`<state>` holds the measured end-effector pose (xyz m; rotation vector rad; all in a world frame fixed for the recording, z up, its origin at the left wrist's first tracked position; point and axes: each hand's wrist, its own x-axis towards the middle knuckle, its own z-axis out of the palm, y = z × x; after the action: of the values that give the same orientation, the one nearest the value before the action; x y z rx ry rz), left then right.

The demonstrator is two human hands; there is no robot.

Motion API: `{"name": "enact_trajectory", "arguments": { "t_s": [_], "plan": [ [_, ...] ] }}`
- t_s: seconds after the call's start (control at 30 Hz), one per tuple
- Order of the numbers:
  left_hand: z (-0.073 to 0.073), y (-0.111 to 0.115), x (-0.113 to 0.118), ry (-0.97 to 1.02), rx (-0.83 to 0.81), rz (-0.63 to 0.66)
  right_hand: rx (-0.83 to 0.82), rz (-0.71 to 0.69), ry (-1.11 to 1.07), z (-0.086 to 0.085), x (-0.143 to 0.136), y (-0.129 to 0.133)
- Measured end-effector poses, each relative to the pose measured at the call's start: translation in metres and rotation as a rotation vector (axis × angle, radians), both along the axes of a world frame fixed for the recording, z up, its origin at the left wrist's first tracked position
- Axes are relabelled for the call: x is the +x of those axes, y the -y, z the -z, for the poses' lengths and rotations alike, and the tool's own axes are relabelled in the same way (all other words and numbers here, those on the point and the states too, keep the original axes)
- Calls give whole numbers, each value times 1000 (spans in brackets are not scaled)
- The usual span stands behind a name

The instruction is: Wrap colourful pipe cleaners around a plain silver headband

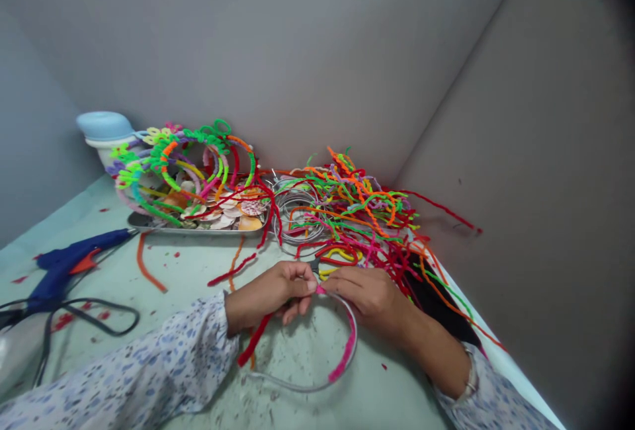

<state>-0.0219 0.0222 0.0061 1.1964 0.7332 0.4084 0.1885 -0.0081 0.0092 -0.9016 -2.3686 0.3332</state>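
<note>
My left hand (288, 291) and my right hand (370, 294) pinch the top of a pale grey-white headband (296, 388) between their fingertips. Bright pink pipe cleaner (346, 354) covers part of the band's right side, and a bit of pink shows between the fingers. The band's other end curves down and left above the table. Below my left hand a thick red pipe cleaner (255, 341) sticks out; whether that hand grips it, I cannot tell. Right behind my fingers lies a hand tool with red and yellow handles (342, 256), partly hidden.
A metal tray (198, 232) holds seashells, with several finished pipe-cleaner headbands (171, 152) on it. Beside it sit coiled grey bands (297, 215) and a tangled pipe-cleaner heap (367, 198). A blue glue gun (74, 261) with a black cord lies left; a blue-lidded container (106, 132) stands behind.
</note>
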Motion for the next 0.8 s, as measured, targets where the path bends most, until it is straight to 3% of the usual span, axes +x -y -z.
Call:
{"name": "enact_trajectory", "arguments": {
  "t_s": [0.13,0.23,0.33,0.4,0.47,0.57,0.67,0.8],
  "plan": [
    [0,0,1,13,8,-48,-255,82,-112,-3,0,-8],
    [1,1,1,24,25,-71,-610,167,-269,-8,1,-8],
    [1,1,1,36,40,-105,-995,106,-387,-13,1,-5],
    [1,1,1,38,51,-114,-1123,65,-394,-14,1,-4],
    [1,1,1,35,57,-108,-1104,96,-390,-12,2,-5],
    [0,1,0,34,54,-82,-923,200,-395,-8,4,-10],
    [0,0,0,42,49,-77,-651,246,-339,-9,5,-13],
    [0,2,2,57,44,-152,-243,387,-271,-25,1,-6]
  ]
}}
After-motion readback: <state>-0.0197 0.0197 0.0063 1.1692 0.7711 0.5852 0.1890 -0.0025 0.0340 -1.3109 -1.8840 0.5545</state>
